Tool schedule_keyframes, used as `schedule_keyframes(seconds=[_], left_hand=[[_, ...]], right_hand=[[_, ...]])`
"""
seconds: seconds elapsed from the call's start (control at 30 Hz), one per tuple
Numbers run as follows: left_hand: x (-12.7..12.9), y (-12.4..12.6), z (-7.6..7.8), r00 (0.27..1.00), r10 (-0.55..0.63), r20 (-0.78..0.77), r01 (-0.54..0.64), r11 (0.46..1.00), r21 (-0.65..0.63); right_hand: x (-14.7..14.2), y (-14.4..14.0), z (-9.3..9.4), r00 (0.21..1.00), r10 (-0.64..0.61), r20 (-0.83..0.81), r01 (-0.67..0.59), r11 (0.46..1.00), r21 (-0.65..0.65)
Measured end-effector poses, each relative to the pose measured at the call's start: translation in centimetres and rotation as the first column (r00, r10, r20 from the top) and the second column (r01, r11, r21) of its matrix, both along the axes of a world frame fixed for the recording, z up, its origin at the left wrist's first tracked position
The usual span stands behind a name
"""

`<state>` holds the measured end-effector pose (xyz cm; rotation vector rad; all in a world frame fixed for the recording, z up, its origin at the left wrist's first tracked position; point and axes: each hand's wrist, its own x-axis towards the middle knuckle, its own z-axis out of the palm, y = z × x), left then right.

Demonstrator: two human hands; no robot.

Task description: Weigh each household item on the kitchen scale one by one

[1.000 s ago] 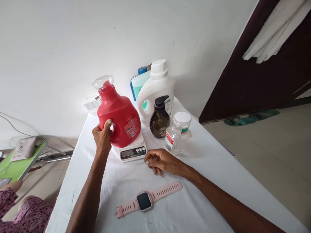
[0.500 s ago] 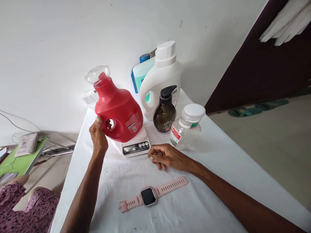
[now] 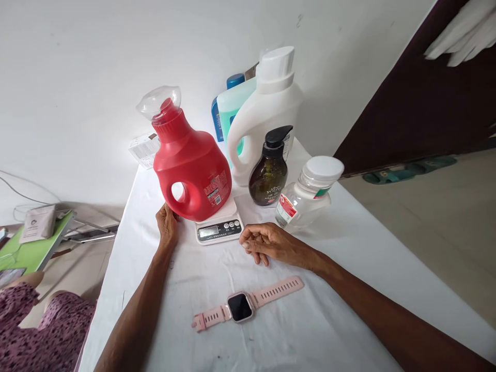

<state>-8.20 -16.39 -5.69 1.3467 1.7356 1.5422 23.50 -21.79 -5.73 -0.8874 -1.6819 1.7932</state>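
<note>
A red detergent jug (image 3: pixel 194 165) stands on a white digital kitchen scale (image 3: pixel 219 231), with a clear plastic cover over its neck. My left hand (image 3: pixel 167 226) rests low beside the jug, under its handle, fingers curled in and partly hidden; it appears to hold nothing. To the right of the scale, my right hand (image 3: pixel 273 243) lies on the cloth with loosely bent fingers, its fingertips close to the scale's corner, nothing in it. A pink-strapped smartwatch (image 3: pixel 239 307) lies flat in front of both hands.
Behind the scale are a dark pump bottle (image 3: pixel 268 178), a white jug (image 3: pixel 277 103) and a green-liquid bottle (image 3: pixel 228 111). A clear jar (image 3: pixel 310 199) with a white lid stands right. A small box (image 3: pixel 144 150) sits behind the red jug. Another person's patterned clothing (image 3: pixel 50 330) shows lower left.
My left hand has let go of the red jug's handle and moved down beside its base. My right hand stays by the scale. The camera view has shifted slightly.
</note>
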Motion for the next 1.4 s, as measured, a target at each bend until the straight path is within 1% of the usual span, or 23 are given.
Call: schedule_keyframes(seconds=[0.17, 0.33, 0.53, 0.73, 0.97, 1.27, 1.4], left_hand=[[0.0, 0.0, 0.5, 0.999, -0.019, -0.033, 0.019, 1.0, -0.007], [-0.1, 0.2, 0.3, 0.998, -0.031, -0.047, 0.029, 0.999, -0.037], [-0.2, 0.3, 0.1, 0.998, -0.039, -0.058, 0.036, 0.998, -0.05], [0.1, 0.1, 0.4, 0.998, -0.054, -0.029, 0.052, 0.997, -0.053], [0.2, 0.1, 0.5, 0.996, -0.075, -0.042, 0.073, 0.996, -0.041], [0.8, -0.2, 1.3, 0.994, -0.102, -0.029, 0.1, 0.994, -0.048], [0.6, -0.2, 1.2, 0.994, -0.1, -0.033, 0.098, 0.994, -0.041]], right_hand=[[0.0, 0.1, -0.5, 1.0, 0.003, -0.004, -0.003, 1.0, -0.014], [0.0, 0.2, -0.7, 1.0, 0.011, -0.01, -0.011, 1.0, -0.017], [0.1, 0.2, -0.4, 1.0, 0.007, -0.011, -0.008, 1.0, -0.019], [0.1, 0.1, -0.2, 1.0, 0.003, 0.0, -0.003, 1.0, -0.015], [0.1, 0.1, 0.0, 1.0, 0.001, 0.002, -0.001, 1.0, -0.022], [0.1, 0.0, 0.3, 1.0, -0.003, 0.0, 0.003, 0.999, -0.034], [0.1, 0.1, 0.3, 1.0, -0.003, 0.002, 0.003, 0.999, -0.035]])
